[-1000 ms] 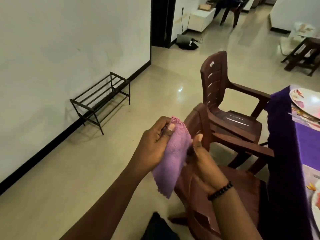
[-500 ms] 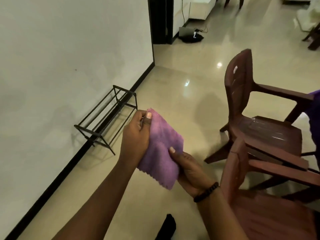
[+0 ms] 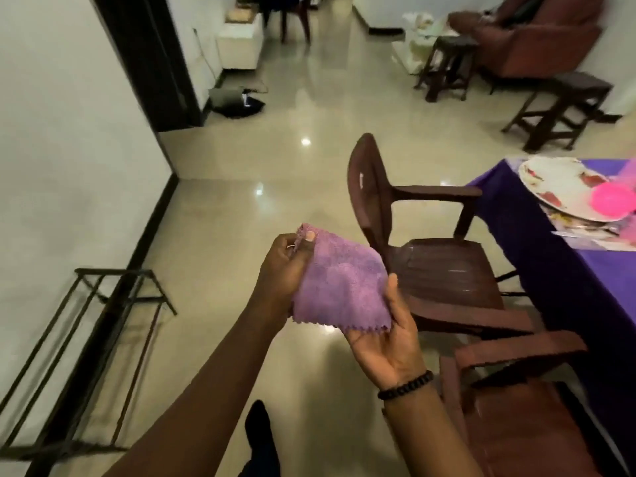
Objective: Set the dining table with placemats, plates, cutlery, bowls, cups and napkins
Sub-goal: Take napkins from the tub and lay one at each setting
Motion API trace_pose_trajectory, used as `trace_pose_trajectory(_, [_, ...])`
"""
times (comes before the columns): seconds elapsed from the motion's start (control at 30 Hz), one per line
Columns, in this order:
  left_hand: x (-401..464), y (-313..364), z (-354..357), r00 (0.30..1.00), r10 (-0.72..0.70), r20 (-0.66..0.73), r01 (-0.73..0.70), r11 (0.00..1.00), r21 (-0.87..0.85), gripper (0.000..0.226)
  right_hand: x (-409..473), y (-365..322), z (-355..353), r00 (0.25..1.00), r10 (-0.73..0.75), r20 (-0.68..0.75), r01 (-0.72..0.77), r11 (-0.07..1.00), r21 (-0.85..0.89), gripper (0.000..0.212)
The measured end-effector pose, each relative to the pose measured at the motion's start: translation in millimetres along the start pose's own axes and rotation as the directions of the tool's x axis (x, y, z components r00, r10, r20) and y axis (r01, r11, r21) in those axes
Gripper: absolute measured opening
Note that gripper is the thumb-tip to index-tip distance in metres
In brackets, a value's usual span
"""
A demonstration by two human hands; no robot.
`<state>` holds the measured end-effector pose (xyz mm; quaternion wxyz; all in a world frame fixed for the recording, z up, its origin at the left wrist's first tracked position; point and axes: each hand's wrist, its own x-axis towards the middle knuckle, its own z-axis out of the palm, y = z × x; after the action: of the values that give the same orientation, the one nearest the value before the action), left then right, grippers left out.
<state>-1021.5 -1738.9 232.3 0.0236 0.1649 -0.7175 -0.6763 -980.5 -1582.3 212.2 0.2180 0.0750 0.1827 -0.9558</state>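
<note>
purple napkin (image 3: 339,287) pinched between left hand (image 3: 287,270), right hand (image 3: 385,339) fingers.

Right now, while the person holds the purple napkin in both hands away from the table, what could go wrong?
1. The purple napkin is held only at its edges: the left hand pinches the top corner and the right hand supports it from below. It might slip to the floor.
2. Two brown chairs stand between the person and the table, so reaching over could bump them.

A purple-clothed table (image 3: 537,242) at right bears a floral plate (image 3: 564,191) with a pink bowl (image 3: 611,203).
</note>
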Motion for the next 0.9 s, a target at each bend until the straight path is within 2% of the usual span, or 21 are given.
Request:
trace_pose_trajectory(0.07, [31, 8, 7, 0.98, -0.09, 0.177, 0.108, 0.989, -0.098, 0.053, 22, -8, 6, 0.994, -0.082, -0.07, 0.081, 0.996, -0.023, 0.062])
trace_pose_trajectory(0.17, [54, 15, 22, 0.929, -0.082, 0.36, 0.126, 0.987, -0.101, 0.04, 42, -22, 19, 0.976, -0.162, -0.144, 0.156, 0.987, -0.047, 0.073])
trace_pose_trajectory(0.23, [72, 17, 30, 0.917, -0.058, 0.394, 0.112, 0.987, -0.116, 0.03, 51, -25, 24, 0.957, -0.233, -0.172, 0.225, 0.972, -0.065, 0.056])
trace_pose_trajectory(0.3, [86, 15, 40, 0.918, -0.054, 0.393, 0.1, 0.99, -0.096, 0.031, 49, -30, 25, 0.928, -0.32, -0.191, 0.322, 0.946, -0.017, 0.047])
trace_pose_trajectory(0.33, [92, 15, 43, 0.915, -0.055, 0.399, 0.09, 0.993, -0.07, 0.031, 48, -32, 21, 0.926, -0.338, -0.169, 0.346, 0.938, 0.02, 0.049])
trace_pose_trajectory(0.4, [105, 22, 55, 0.907, -0.06, 0.417, 0.079, 0.996, -0.029, 0.028, 50, -33, 20, 0.894, -0.41, -0.18, 0.426, 0.903, 0.059, 0.067])
trace_pose_trajectory(0.47, [116, 25, 71, 0.891, -0.023, 0.454, 0.038, 0.999, -0.024, 0.027, 57, -37, 23, 0.85, -0.492, -0.189, 0.505, 0.863, 0.024, 0.078])
trace_pose_trajectory(0.5, [120, 28, 80, 0.881, 0.006, 0.473, 0.007, 1.0, -0.026, 0.028, 60, -39, 24, 0.835, -0.516, -0.191, 0.527, 0.85, 0.005, 0.078])
trace_pose_trajectory(0.6, [126, 38, 109, 0.831, 0.04, 0.555, -0.042, 0.999, -0.009, 0.024, 62, -49, 27, 0.786, -0.559, -0.265, 0.585, 0.811, 0.025, 0.059])
trace_pose_trajectory(0.67, [132, 39, 128, 0.8, -0.001, 0.601, -0.018, 1.0, 0.025, 0.023, 61, -60, 23, 0.742, -0.573, -0.347, 0.61, 0.792, -0.004, 0.045])
trace_pose_trajectory(0.7, [135, 41, 141, 0.781, -0.022, 0.624, -0.011, 0.999, 0.049, 0.029, 58, -70, 21, 0.707, -0.59, -0.389, 0.635, 0.772, -0.016, 0.043])
trace_pose_trajectory(0.8, [140, 40, 183, 0.709, -0.07, 0.702, 0.009, 0.996, 0.089, 0.066, 50, -99, 11, 0.611, -0.645, -0.459, 0.714, 0.7, -0.033, 0.037])
trace_pose_trajectory(0.83, [140, 38, 196, 0.682, -0.091, 0.726, 0.024, 0.995, 0.102, 0.068, 47, -108, 4, 0.589, -0.651, -0.479, 0.73, 0.683, -0.03, 0.038])
trace_pose_trajectory(0.9, [140, 38, 232, 0.623, -0.129, 0.772, 0.033, 0.99, 0.138, 0.05, 42, -135, -19, 0.528, -0.65, -0.546, 0.762, 0.647, -0.033, 0.041])
